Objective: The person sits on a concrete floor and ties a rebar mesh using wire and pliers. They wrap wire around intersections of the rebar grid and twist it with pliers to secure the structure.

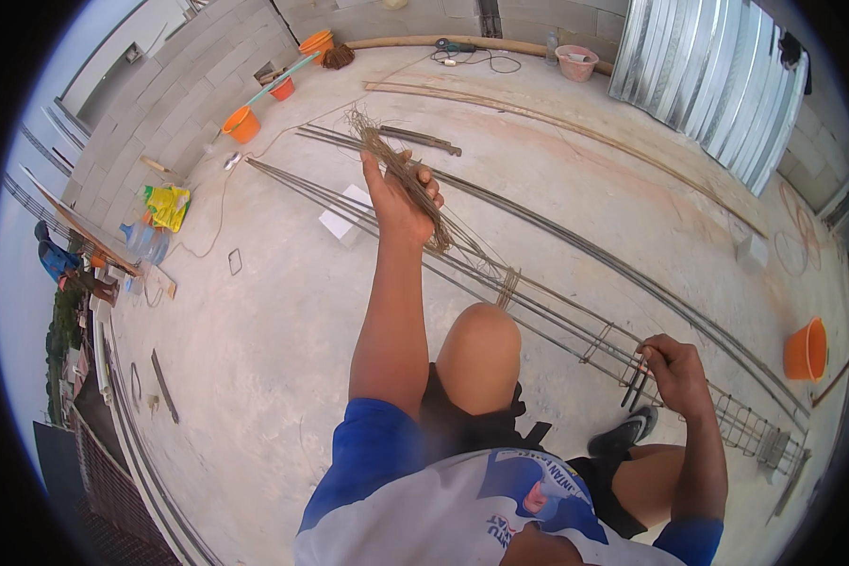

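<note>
My left hand (405, 194) is raised and grips a bundle of thin tie wire (389, 159), whose loose ends fray out above and below the fist. Below it a long rebar cage (552, 311) runs diagonally across the concrete floor. Several stirrups (511, 286) are bunched on its bars near my raised knee. At the cage's right part, my right hand (676, 368) is closed around a dark two-handled tool (634, 385), likely pincers, its head hidden by my fingers. More stirrups (739, 424) stand spaced along the bars beyond that hand.
Loose rebars (538, 212) lie beyond the cage, near a rebar bender (421, 138). A white block (347, 212) sits under the bars. An orange bucket (806, 350) is at right. An angle grinder (453, 47) lies by the far wall. Another person (60, 262) is at far left.
</note>
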### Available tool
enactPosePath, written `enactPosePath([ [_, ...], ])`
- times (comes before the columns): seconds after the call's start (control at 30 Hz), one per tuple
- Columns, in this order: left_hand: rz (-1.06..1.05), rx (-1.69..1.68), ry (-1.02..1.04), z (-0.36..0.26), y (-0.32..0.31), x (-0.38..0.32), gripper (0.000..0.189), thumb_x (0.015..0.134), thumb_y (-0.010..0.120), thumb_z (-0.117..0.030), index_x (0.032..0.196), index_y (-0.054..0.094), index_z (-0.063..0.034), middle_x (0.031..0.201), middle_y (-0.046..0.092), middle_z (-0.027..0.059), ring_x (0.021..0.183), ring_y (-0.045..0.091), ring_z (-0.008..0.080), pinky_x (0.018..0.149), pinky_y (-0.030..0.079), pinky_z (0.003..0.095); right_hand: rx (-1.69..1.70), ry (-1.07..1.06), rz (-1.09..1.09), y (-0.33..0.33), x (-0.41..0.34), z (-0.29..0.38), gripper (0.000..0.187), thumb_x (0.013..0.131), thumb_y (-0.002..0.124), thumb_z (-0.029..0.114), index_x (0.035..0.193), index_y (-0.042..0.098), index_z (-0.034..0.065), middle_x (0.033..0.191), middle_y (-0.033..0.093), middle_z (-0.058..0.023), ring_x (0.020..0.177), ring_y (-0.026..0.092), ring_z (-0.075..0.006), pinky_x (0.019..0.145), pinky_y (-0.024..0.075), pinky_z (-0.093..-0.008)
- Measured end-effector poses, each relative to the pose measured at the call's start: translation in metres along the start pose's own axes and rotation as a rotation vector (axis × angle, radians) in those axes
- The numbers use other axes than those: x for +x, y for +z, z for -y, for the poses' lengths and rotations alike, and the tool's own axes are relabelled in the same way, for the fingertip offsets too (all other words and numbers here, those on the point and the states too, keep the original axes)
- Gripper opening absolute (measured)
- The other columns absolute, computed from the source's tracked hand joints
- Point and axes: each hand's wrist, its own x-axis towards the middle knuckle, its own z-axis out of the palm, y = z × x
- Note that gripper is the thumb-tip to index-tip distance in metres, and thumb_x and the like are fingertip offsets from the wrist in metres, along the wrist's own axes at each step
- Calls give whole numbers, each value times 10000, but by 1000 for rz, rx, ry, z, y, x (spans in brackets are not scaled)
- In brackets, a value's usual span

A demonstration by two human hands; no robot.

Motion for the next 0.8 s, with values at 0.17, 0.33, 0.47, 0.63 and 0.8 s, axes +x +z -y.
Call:
enactPosePath([
  [0.17,-217,-183,103,-8,-15,21,307,946,446,-384,884,457,-83,721,499,67,588,462,158,520,373,315,-27,-64,95,17,2,12,143,904,567,126,944,643,11,709,632,-141,639,601,-232,618,472,-318],
  [0.33,-426,-72,130,-25,-57,54,202,961,365,-254,853,410,-89,717,478,54,525,408,137,482,351,299,-192,-291,119,34,-7,41,126,887,580,165,917,643,61,731,644,-163,663,628,-367,606,508,-419],
  [0.47,-520,112,142,-35,-65,74,148,960,357,-206,883,399,-87,704,459,46,487,380,130,461,329,291,-294,-277,191,32,-9,60,135,888,571,175,903,638,58,703,632,-169,657,632,-356,607,509,-421],
  [0.63,-672,188,178,-61,-70,109,120,931,328,-126,849,388,-62,654,443,63,476,364,136,439,321,292,-408,-161,273,15,-13,72,128,881,572,166,887,623,49,664,619,-161,648,620,-365,595,496,-422],
  [0.8,-849,139,454,-220,-169,125,114,863,292,-6,852,404,-17,761,479,89,499,366,122,425,290,260,-146,-8,-242,-63,-73,-55,186,904,565,162,860,595,-16,625,545,-70,525,477,-179,524,384,-305],
])
